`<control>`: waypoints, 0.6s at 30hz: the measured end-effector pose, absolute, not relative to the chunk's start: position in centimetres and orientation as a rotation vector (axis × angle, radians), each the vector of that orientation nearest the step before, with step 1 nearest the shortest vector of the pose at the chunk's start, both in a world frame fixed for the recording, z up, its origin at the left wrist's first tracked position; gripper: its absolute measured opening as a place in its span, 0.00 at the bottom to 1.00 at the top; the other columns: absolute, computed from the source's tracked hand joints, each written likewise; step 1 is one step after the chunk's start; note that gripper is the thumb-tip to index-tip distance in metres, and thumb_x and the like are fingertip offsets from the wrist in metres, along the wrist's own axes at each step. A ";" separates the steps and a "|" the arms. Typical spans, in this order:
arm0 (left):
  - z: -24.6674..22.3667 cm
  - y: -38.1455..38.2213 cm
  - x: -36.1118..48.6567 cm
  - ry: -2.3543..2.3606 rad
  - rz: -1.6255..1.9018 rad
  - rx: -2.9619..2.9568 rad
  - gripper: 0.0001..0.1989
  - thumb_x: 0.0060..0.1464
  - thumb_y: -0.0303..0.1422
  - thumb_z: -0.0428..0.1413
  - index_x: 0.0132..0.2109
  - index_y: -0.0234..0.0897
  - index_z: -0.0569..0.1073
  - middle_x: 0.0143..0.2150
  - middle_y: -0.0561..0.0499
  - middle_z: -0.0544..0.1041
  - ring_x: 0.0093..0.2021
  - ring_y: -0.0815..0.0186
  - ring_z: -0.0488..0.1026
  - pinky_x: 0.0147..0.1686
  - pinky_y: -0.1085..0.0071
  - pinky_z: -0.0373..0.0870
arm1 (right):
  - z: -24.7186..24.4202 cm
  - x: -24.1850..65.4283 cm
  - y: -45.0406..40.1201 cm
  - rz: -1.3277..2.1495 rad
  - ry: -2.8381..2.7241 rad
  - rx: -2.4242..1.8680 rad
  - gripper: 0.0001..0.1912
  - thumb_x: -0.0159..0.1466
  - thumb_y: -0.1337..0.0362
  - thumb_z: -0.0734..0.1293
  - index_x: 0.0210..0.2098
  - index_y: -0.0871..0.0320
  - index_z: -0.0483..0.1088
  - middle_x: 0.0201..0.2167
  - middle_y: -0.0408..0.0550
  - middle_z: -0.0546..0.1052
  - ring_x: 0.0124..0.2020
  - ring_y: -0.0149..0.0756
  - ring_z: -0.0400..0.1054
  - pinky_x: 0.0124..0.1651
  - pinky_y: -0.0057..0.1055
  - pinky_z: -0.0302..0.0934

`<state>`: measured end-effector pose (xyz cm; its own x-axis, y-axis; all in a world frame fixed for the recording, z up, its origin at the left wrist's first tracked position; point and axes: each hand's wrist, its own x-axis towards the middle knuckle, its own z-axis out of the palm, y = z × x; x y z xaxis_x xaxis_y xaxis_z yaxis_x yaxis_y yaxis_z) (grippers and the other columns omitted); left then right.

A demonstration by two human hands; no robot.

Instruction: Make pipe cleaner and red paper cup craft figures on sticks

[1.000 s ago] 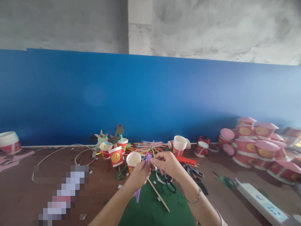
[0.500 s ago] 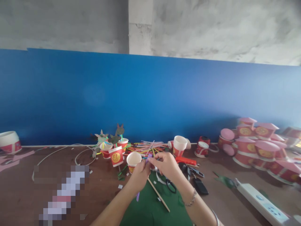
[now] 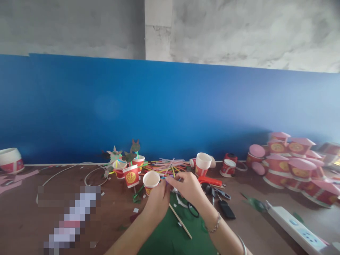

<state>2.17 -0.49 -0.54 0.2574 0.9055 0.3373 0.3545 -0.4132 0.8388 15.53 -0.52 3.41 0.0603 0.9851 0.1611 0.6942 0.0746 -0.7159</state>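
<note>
Both hands meet at the centre of the head view, above a green sheet (image 3: 177, 233). My left hand (image 3: 158, 198) is closed around a purple strip (image 3: 167, 178), of which only a small part shows between the fingers. From the right, my right hand (image 3: 187, 186) pinches the same strip with thumb and forefinger. An open paper cup (image 3: 151, 180) stands just left of the hands. Under and beside them a thin wooden stick (image 3: 180, 221) lies on the green sheet. Behind the fingers is a heap of coloured straws or strips (image 3: 170, 164).
Cups with grey animal cutouts (image 3: 129, 157) stand back left. To the right are a white-and-red cup (image 3: 203, 164), an orange tool (image 3: 212, 181), black-handled scissors (image 3: 193, 209), a black object (image 3: 226, 209), a power strip (image 3: 296, 230) and stacked red-and-pink cups (image 3: 289, 163).
My left hand has turned, and more of its back shows. The purple strip's lower end, which hung below that hand, is now out of sight. My right hand has barely moved.
</note>
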 end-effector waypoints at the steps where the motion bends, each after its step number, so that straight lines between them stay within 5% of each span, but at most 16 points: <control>1: -0.6 -0.6 2.1 1.153 1.109 1.943 0.12 0.61 0.34 0.43 0.40 0.36 0.69 0.35 0.42 0.73 0.38 0.56 0.70 0.40 0.66 0.61 | 3.4 15.5 -0.5 0.542 -1.695 -1.682 0.22 0.54 0.46 0.66 0.16 0.57 0.68 0.09 0.41 0.64 0.16 0.30 0.58 0.20 0.25 0.47; 5: -1.1 -0.9 1.9 1.251 1.035 2.115 0.13 0.60 0.30 0.42 0.47 0.33 0.68 0.38 0.37 0.74 0.39 0.52 0.71 0.40 0.62 0.61 | 3.6 15.2 -0.7 0.465 -1.703 -1.694 0.25 0.55 0.44 0.64 0.13 0.57 0.65 0.12 0.42 0.67 0.18 0.29 0.58 0.21 0.26 0.47; 12: -1.4 -0.1 1.6 1.265 1.058 2.073 0.11 0.61 0.34 0.43 0.35 0.37 0.67 0.28 0.46 0.71 0.29 0.60 0.67 0.32 0.68 0.56 | 3.6 16.2 -0.6 0.711 -1.687 -1.637 0.34 0.63 0.41 0.51 0.17 0.58 0.69 0.07 0.43 0.64 0.14 0.31 0.61 0.21 0.25 0.52; 18: -1.6 0.4 1.4 1.278 1.112 2.044 0.12 0.61 0.35 0.43 0.32 0.37 0.66 0.28 0.47 0.70 0.29 0.63 0.64 0.31 0.69 0.54 | 3.2 16.5 -0.8 0.753 -1.806 -1.496 0.17 0.60 0.54 0.63 0.22 0.59 0.69 0.11 0.41 0.70 0.14 0.27 0.59 0.19 0.22 0.50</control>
<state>1.36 0.36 -1.60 0.2330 0.8942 0.3823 0.5019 -0.4473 0.7403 16.54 -0.76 3.22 -0.1221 0.9839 0.1303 0.6000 0.1778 -0.7800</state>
